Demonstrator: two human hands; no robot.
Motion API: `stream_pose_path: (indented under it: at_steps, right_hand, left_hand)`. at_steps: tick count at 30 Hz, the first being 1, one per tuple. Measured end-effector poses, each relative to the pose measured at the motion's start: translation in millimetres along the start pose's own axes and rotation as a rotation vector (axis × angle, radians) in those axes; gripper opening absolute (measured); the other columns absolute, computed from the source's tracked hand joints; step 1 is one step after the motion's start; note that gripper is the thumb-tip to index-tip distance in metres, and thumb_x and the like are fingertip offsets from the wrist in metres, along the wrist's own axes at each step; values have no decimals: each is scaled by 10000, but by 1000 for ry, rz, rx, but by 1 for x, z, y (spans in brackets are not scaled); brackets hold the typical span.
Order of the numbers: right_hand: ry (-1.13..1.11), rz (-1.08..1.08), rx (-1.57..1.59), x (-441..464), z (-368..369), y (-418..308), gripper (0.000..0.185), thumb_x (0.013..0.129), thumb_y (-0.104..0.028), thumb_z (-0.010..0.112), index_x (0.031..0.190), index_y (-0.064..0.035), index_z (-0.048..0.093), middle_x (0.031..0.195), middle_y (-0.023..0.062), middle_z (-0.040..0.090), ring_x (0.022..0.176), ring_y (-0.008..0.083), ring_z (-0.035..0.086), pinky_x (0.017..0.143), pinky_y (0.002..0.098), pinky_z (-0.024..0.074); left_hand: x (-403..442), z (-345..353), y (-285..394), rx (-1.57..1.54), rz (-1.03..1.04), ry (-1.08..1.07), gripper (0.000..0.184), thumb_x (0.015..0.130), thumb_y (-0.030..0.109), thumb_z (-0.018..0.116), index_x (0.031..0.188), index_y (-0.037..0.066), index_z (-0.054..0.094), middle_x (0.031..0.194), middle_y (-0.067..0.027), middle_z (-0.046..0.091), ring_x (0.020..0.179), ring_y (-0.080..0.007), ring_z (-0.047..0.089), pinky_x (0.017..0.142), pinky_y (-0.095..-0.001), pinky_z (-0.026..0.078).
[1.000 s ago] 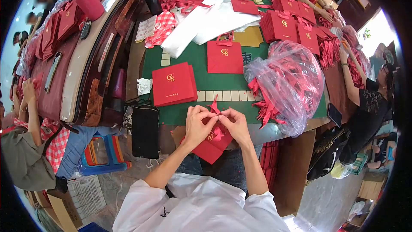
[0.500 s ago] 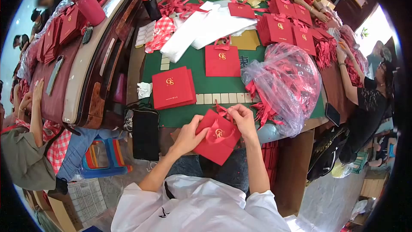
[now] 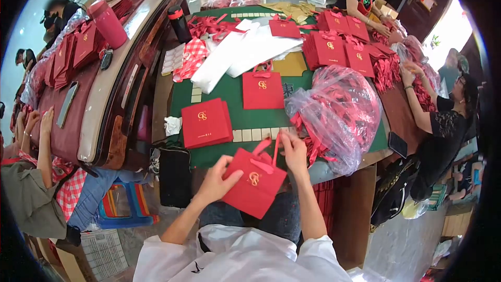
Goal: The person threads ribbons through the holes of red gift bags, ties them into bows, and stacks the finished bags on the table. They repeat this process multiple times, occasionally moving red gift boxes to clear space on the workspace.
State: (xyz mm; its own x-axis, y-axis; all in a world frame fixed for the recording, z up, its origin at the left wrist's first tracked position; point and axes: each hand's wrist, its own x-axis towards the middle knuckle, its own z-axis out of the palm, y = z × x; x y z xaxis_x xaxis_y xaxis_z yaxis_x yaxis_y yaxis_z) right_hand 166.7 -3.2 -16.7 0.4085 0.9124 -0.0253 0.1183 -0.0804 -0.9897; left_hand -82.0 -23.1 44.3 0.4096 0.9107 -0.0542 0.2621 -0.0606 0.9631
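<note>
Two hands share the load: the left hand (image 3: 215, 184) grips the red paper bag (image 3: 254, 194) by its left side, thumb laid flat on the front panel and fingers at the far side, while the right hand (image 3: 295, 154) pinches a red ribbon strand (image 3: 276, 149) between thumb and forefinger above the bag's upper right corner. The bag is held tilted over the person's lap, at the near edge of the green table (image 3: 255, 119). I judge the step in hand to be drawing the ribbon straight. For a good result, let the left thumb press only enough to steady the panel; too hard a squeeze could crease the paper or mark the gold print. Pull with the right hand in line with the ribbon's exit from the bag, smoothly and without a jerk, since a sideways tug would load the top edge and could tear it. Hold the strand flat so that it does not twist. From where I stand, I cannot tell whether the ribbon is knotted inside, so apply light tension first. Mind the clear plastic sack (image 3: 342, 117) to the right: loose ribbons spill from it close beside the working hand and could tangle.
</note>
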Motion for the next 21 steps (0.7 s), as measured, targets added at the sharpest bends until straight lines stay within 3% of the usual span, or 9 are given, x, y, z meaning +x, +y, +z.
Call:
stream_pose_path:
  at_steps: [2,4,8,11,14,16,18,20,21]
  right_hand:
    - [88,-279,-258,-15,-9,10,217,957,-124,614,1133,-13,676,847,144,690,755,238,684,702,338,524]
    - [69,-414,-398,-28,-21,7,180,913,-68,638,1085,-50,691,868,133,663,778,290,670,697,370,518]
    - [154,-384,-539,-39,-36,0,204,872,-13,637,1062,-68,684,927,120,621,855,319,634,726,398,506]
    - [222,-412,-708,-32,-43,-2,277,848,32,604,1105,-56,661,1013,140,550,962,335,571,820,410,476]
    - [221,-428,-819,-21,-44,3,301,847,22,607,1132,-65,653,1008,138,540,963,341,566,809,420,479]
    - [220,-419,-857,-16,-43,12,266,846,2,620,1099,-73,653,1001,130,526,965,339,559,800,431,479]
    - [232,-457,-883,-14,-43,15,195,850,-15,623,1035,-63,661,963,137,522,922,346,562,743,445,495]
    - [237,-458,-875,-13,-42,16,127,855,-29,635,976,-62,652,946,135,513,917,345,559,732,450,492]
    - [241,-452,-880,-12,-42,17,119,857,-34,639,972,-65,648,944,133,513,912,343,558,726,449,492]
  left_hand:
    - [24,-9,-9,-92,67,51,256,949,83,631,1165,6,518,983,-34,621,905,-67,589,753,-246,502]
    - [52,-23,11,68,12,134,251,970,118,612,1171,5,513,1039,-52,622,918,-74,586,766,-255,502]
    - [132,-25,8,32,301,299,263,1001,159,577,1186,-7,492,987,-93,665,868,-101,608,747,-290,501]
    - [181,-23,9,137,265,353,284,998,173,588,1186,-15,487,951,-128,680,859,-114,619,745,-295,501]
    - [224,-18,-7,226,179,382,370,973,232,629,1195,-30,490,992,-201,697,906,-234,686,758,-355,516]
    - [245,-9,-21,269,265,472,430,951,282,651,1199,-32,493,978,-232,693,918,-327,691,772,-406,519]
    - [253,-3,-32,294,206,475,472,936,360,638,1186,-12,491,998,-285,676,949,-471,645,799,-509,507]
    - [263,2,-55,373,231,516,480,940,374,623,1181,-23,498,994,-296,675,938,-473,650,801,-516,510]
    - [262,3,-58,332,134,464,499,946,384,609,1212,-26,508,1057,-296,649,974,-484,627,833,-521,500]
